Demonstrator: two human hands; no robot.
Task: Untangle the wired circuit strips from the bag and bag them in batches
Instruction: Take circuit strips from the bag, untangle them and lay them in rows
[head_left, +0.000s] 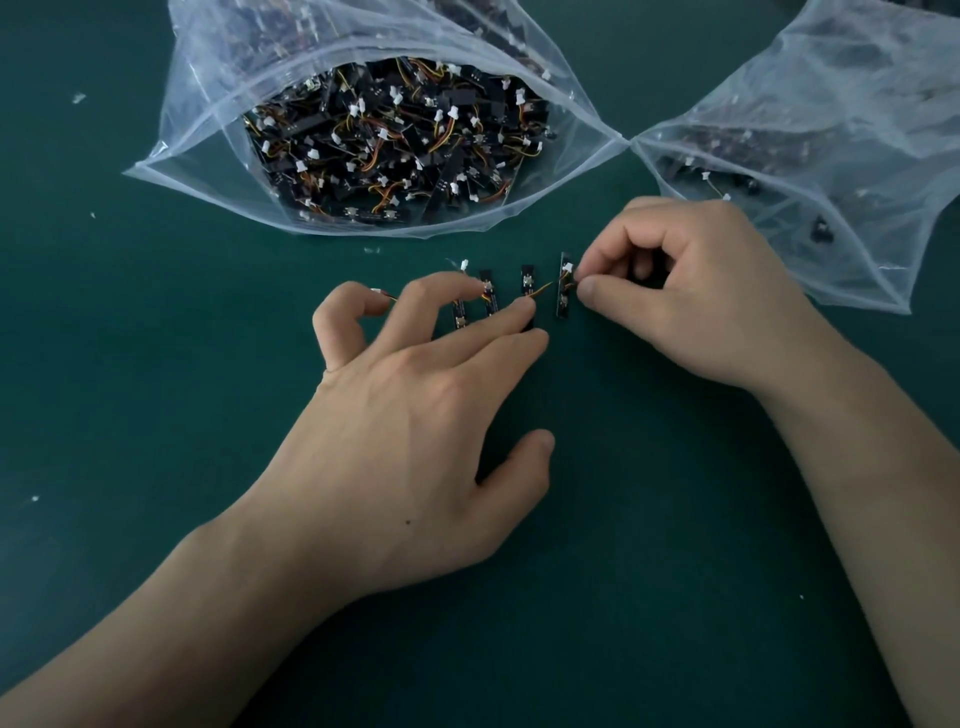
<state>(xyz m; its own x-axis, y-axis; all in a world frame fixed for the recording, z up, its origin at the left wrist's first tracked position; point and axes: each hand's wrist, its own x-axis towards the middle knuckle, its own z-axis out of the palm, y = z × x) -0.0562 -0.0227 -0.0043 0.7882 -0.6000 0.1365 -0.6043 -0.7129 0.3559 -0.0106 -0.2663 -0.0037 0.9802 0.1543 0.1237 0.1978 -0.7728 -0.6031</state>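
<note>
A dark green table carries a large clear bag at its far side, mouth open and packed with tangled circuit strips. A second clear bag lies to its right, their corners touching. Nearer lies a row of four loose strips, the rightmost strip nearest the second bag. Small white scraps dot the surface.

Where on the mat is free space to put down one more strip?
Widest bare mat: left of the left hand, below the big bag. Also bare between the two forearms. Crowded: the row of strips under the left hand's fingers, the end strip that the right hand pinches, and the right side by the second bag.
</note>
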